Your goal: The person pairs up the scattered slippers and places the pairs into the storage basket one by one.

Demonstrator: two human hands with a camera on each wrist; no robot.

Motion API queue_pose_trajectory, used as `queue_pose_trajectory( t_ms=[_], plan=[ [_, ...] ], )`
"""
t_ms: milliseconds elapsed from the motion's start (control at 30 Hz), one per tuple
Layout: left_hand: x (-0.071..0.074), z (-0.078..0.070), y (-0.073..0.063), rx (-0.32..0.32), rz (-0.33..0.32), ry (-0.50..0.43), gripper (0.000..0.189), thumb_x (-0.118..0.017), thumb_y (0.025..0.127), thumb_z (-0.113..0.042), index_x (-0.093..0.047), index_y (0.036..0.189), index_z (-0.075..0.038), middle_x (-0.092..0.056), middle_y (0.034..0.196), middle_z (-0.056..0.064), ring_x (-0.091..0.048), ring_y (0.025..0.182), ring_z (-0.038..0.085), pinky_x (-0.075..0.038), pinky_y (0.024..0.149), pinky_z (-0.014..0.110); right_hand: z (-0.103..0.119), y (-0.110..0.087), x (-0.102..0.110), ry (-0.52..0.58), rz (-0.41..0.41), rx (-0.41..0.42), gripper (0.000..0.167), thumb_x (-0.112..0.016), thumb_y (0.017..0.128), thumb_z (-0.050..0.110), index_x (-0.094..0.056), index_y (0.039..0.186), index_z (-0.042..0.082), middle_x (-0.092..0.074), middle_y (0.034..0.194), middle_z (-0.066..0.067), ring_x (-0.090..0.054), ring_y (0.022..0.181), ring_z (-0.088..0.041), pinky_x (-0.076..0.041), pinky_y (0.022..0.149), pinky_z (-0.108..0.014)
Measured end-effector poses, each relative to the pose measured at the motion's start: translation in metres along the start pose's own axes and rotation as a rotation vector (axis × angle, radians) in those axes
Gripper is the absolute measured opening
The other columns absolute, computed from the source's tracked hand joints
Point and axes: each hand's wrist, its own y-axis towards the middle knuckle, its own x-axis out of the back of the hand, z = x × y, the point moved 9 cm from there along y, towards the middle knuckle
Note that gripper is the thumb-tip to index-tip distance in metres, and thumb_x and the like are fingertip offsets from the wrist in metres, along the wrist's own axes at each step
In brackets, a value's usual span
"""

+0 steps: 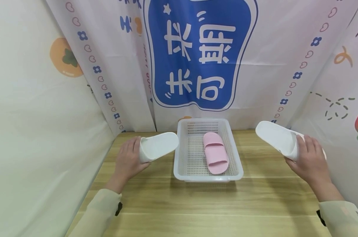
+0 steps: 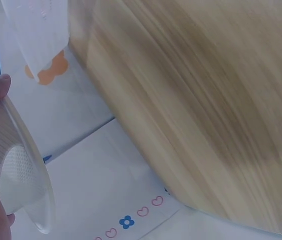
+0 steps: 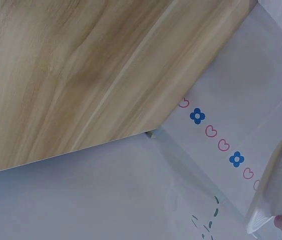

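In the head view my left hand (image 1: 129,158) grips a white slipper (image 1: 162,145) by its strap, and the sole points right, its tip close to the basket's left rim. My right hand (image 1: 310,161) holds a second white slipper (image 1: 275,135) by the strap, out to the right, sole pointing up and left. Between them a white plastic basket (image 1: 183,177) stands on the table with a pink slipper (image 1: 216,154) lying inside. The left wrist view shows the white slipper (image 2: 30,170) at its left edge with fingers round it; the right wrist view catches part of the other slipper (image 3: 276,185).
The wood-grain table (image 1: 179,210) carries the basket near its back edge. Printed cloth (image 1: 268,82) hangs right behind it, and pale cloth walls (image 1: 34,131) stand close on both sides.
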Motion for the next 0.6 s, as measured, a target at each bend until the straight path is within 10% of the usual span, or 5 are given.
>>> queue_pose_trajectory(
  t_ms=[600],
  plan=[
    [-0.01,-0.012,0.008,-0.027,0.065,-0.031,0.116,-0.088,0.05,-0.051,-0.041,0.137,0.008,-0.052,0.128,0.027,-0.05,0.115,0.043,-0.041,0.101,0.054,0.015,0.009,-0.001,0.007,0.013,0.04,0.086,-0.04,0.082,0.059,-0.045,0.128,-0.013,-0.046,0.119,-0.04,-0.041,0.107,-0.059,-0.038,0.086,-0.069]
  ],
)
